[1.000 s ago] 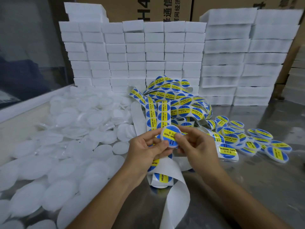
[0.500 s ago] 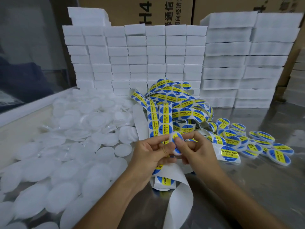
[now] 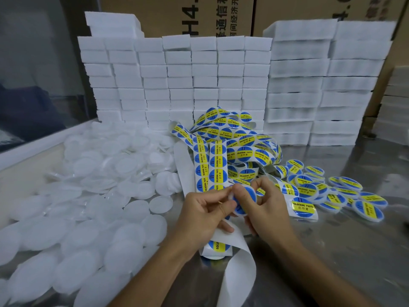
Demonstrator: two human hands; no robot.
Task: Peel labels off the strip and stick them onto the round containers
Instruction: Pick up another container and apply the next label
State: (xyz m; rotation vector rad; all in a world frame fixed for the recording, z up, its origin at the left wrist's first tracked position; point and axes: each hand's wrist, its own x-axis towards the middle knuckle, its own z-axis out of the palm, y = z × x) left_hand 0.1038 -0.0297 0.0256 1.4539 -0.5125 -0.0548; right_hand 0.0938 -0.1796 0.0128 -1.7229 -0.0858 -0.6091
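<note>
My right hand (image 3: pixel 265 209) holds a round container with a blue and yellow label (image 3: pixel 244 201) on it, fingers curled round its edge. My left hand (image 3: pixel 205 214) pinches the container's left edge and also grips the white backing strip (image 3: pixel 238 278), which hangs down over the table. The strip of blue and yellow labels (image 3: pixel 218 160) runs up into a tangled heap (image 3: pixel 239 142) behind my hands. A pile of plain white round containers (image 3: pixel 93 187) fills the left side. Labelled containers (image 3: pixel 332 191) lie in a heap on the right.
Stacks of white foam blocks (image 3: pixel 177 83) wall off the back of the steel table (image 3: pixel 345 249), with cardboard boxes (image 3: pixel 221 16) behind them. One labelled container (image 3: pixel 218 247) lies under my left wrist. A glass panel (image 3: pixel 33 74) borders the left side.
The labelled container has turned from facing the camera to edge-on between my hands, and both hands have shifted slightly down and to the right.
</note>
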